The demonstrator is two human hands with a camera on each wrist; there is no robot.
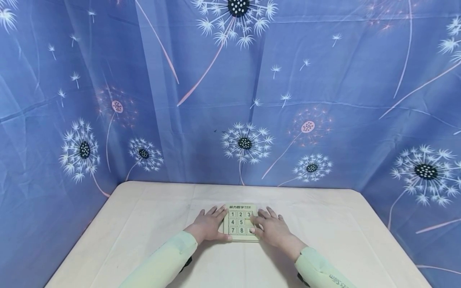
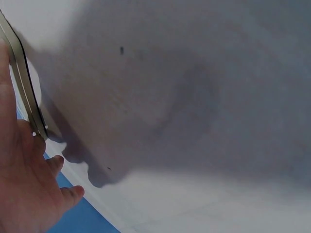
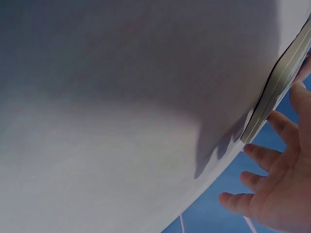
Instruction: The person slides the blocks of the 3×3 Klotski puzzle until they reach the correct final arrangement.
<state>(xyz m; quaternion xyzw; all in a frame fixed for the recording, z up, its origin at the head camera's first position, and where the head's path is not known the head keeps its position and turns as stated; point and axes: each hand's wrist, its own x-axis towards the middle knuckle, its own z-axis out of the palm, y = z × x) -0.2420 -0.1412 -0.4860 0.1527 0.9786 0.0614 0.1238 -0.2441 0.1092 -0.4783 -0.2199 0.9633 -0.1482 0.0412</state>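
A pale green number slide puzzle (image 1: 235, 237) lies flat on the table, with dark-numbered square tiles and printed characters along its top. Tiles 1, 2, 3, 4, 5, 7 and 8 are readable; fingers partly cover the tile at the lower right. My left hand (image 1: 207, 225) rests along the left side, its thumb on the lower left corner and its fingers spread by the upper left. From the right, my right hand (image 1: 274, 229) reaches over the puzzle, index finger and thumb touching its right column. The other right fingers are spread beyond the edge.
A white cloth (image 1: 151, 224) covers the table. Blue curtains (image 1: 201, 132) with a dandelion print stand behind it and at both sides. Both forearms wear light green sleeves (image 1: 167, 256), and shadows of the hands fall on the cloth.
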